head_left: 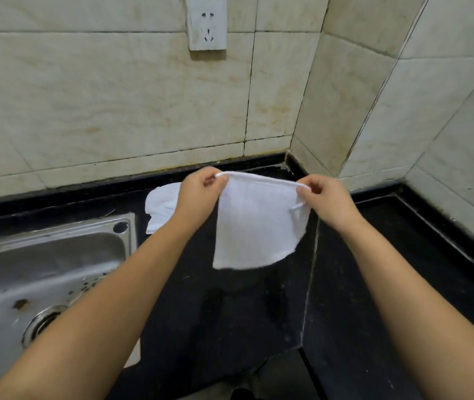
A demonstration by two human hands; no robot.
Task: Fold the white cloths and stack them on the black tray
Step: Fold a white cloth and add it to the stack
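Both hands are up in front of me over the dark surface [230, 327], pinching one white cloth [256, 226] by its top edge. My left hand [198, 194] is closed on the corner at about 11 o'clock from the middle of the picture, thumb and forefinger nipped over the hem; my right hand [326, 199] is closed on the opposite corner at about 1 o'clock. Between them the hem runs nearly level, and the cloth hangs down free. Its lower edge looks clear of the surface, though I cannot be sure it is not brushing it. It seems doubled over already, since I see a second edge near the right hand, but I cannot tell how many layers there are.

A second white cloth [162, 206] lies crumpled at 10 o'clock, just beyond the sink [42, 269], partly hidden by my left wrist. It looks unfolded.

I cannot pick out a black tray for certain. The raised-rim dark area [403, 255] at 3 o'clock might be it, and it has nothing on it. So I judge the job to be early on: nothing stacked, one cloth in mid-fold, at least one more to do.

Both forearms reach in from the bottom corners, wrists roughly level, palms turned inward towards each other.
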